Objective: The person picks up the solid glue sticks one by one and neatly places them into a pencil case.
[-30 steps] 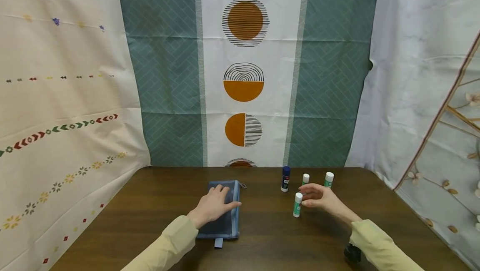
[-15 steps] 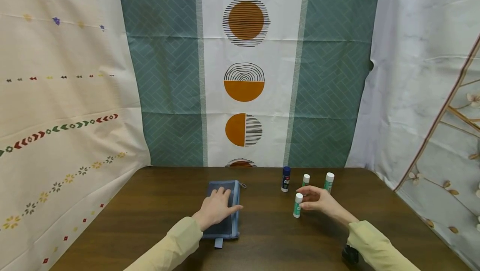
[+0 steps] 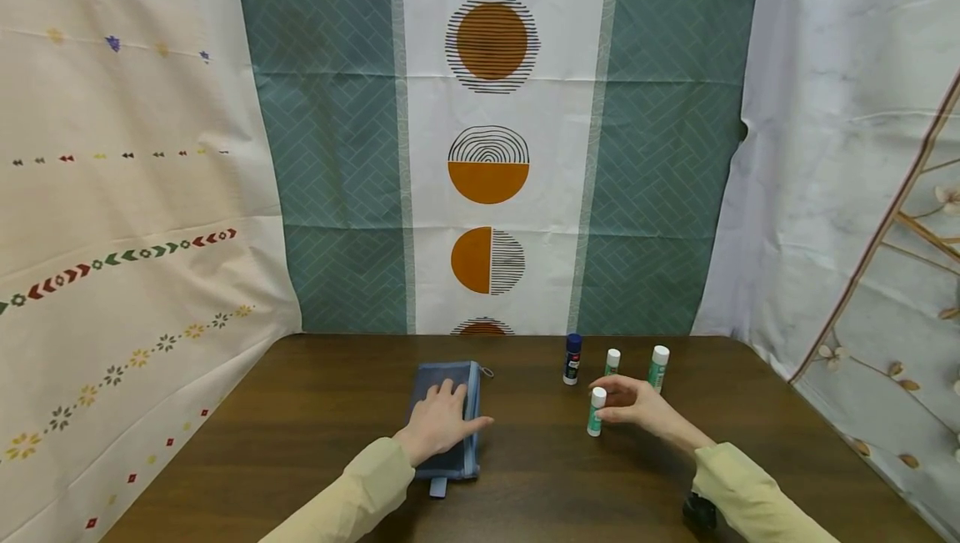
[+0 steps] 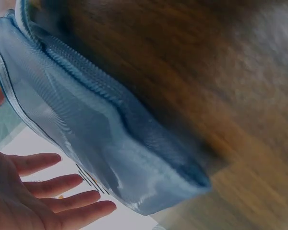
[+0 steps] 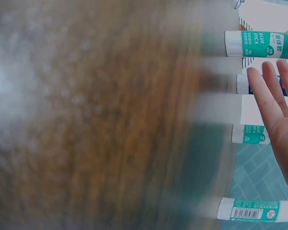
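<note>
A blue mesh zip pouch [image 3: 441,373] lies on the table, left of centre. Over it my left hand [image 3: 438,424] is spread, thumb out to the right; the left wrist view shows its relaxed fingers [image 4: 57,184] apart from the mesh. An upright green glue stick with a white cap [image 3: 595,421] stands nearest me. My right hand [image 3: 643,404] is around it, thumb at its right side and fingers behind. Straight, separated fingers [image 5: 265,96] appear in the right wrist view; the thumb is hidden there, so I cannot tell how firmly it touches.
Behind the right hand stand a dark blue glue stick [image 3: 572,359], a small green one [image 3: 612,359] and a larger green one [image 3: 657,369]. A black device [image 3: 700,511] is under the right sleeve. Patterned cloths hang behind the brown table [image 3: 322,409].
My left hand has slid a little to the right over the pouch. The right hand has shifted slightly left, bringing its thumb up to the front glue stick, which stays in place.
</note>
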`<state>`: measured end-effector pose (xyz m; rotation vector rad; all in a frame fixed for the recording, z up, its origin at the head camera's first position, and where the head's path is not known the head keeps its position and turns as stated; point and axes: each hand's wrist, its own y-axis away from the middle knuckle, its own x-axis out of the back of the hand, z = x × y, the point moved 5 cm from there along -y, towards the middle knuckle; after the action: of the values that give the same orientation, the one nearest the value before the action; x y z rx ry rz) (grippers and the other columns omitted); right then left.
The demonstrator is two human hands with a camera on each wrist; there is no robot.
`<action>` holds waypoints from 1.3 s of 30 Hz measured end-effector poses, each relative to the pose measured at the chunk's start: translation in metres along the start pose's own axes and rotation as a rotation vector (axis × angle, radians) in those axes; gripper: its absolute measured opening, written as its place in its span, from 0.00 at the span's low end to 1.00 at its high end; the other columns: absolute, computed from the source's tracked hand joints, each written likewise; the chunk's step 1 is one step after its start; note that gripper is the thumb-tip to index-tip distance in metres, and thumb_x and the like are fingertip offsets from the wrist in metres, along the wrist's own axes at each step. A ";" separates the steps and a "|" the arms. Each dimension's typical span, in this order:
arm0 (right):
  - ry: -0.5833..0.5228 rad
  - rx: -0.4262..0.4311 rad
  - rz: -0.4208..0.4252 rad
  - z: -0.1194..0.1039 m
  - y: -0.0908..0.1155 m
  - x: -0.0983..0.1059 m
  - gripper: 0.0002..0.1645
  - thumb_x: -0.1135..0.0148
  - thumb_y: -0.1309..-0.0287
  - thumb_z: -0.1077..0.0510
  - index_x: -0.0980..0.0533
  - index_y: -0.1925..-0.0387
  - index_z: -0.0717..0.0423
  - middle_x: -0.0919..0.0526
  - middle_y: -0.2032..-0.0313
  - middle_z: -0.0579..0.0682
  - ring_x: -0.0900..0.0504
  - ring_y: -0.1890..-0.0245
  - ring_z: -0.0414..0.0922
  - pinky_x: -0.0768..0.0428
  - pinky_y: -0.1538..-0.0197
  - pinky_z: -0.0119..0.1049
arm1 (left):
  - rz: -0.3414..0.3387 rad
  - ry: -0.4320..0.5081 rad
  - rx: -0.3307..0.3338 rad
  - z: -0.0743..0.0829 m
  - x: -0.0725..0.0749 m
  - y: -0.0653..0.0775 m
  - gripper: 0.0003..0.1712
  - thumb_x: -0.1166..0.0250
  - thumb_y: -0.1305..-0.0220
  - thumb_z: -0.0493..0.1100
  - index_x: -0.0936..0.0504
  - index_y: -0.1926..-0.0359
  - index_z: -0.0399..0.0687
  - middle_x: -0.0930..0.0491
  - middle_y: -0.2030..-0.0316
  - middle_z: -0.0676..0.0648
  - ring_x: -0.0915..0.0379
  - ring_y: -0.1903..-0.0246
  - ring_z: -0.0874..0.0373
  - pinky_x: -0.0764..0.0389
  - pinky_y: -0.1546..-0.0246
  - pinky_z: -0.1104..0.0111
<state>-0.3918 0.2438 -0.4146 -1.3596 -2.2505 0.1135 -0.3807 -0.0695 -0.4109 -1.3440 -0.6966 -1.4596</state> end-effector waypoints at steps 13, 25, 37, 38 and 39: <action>-0.006 -0.034 0.005 -0.001 0.000 -0.002 0.27 0.38 0.50 0.67 0.35 0.49 0.76 0.24 0.61 0.61 0.24 0.62 0.55 0.23 0.61 0.41 | 0.005 0.002 0.008 -0.004 -0.005 -0.004 0.43 0.46 0.50 0.72 0.28 0.49 0.38 0.32 0.60 0.39 0.34 0.61 0.43 0.27 0.73 0.55; -0.083 -0.060 0.008 -0.002 -0.003 -0.008 0.24 0.37 0.50 0.68 0.33 0.52 0.74 0.29 0.56 0.74 0.23 0.60 0.54 0.23 0.61 0.46 | -0.022 0.049 0.025 -0.003 -0.005 -0.005 0.37 0.42 0.46 0.57 0.31 0.44 0.33 0.32 0.52 0.34 0.32 0.56 0.41 0.27 0.63 0.52; -0.079 -0.045 0.019 0.001 -0.002 -0.005 0.18 0.38 0.49 0.68 0.30 0.56 0.73 0.25 0.60 0.70 0.21 0.61 0.49 0.23 0.62 0.46 | 0.110 0.117 -0.080 -0.001 0.005 -0.003 0.11 0.42 0.47 0.39 0.33 0.82 0.45 0.39 0.85 0.50 0.43 0.87 0.61 0.39 0.88 0.71; -0.075 -0.049 0.021 0.001 -0.002 -0.005 0.18 0.39 0.49 0.68 0.30 0.56 0.73 0.24 0.60 0.69 0.21 0.62 0.49 0.23 0.62 0.46 | 0.124 0.118 -0.089 -0.001 0.006 -0.002 0.12 0.43 0.47 0.37 0.34 0.84 0.46 0.40 0.86 0.51 0.44 0.88 0.62 0.40 0.89 0.71; -0.073 -0.053 0.022 0.001 -0.002 -0.006 0.18 0.38 0.49 0.67 0.29 0.56 0.72 0.24 0.60 0.68 0.21 0.62 0.49 0.23 0.62 0.46 | 0.138 0.118 -0.098 -0.001 0.006 -0.002 0.13 0.43 0.48 0.35 0.35 0.84 0.47 0.41 0.87 0.51 0.45 0.89 0.63 0.41 0.89 0.72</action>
<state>-0.3917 0.2383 -0.4171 -1.4298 -2.3142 0.1129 -0.3822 -0.0717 -0.4049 -1.3412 -0.4526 -1.4641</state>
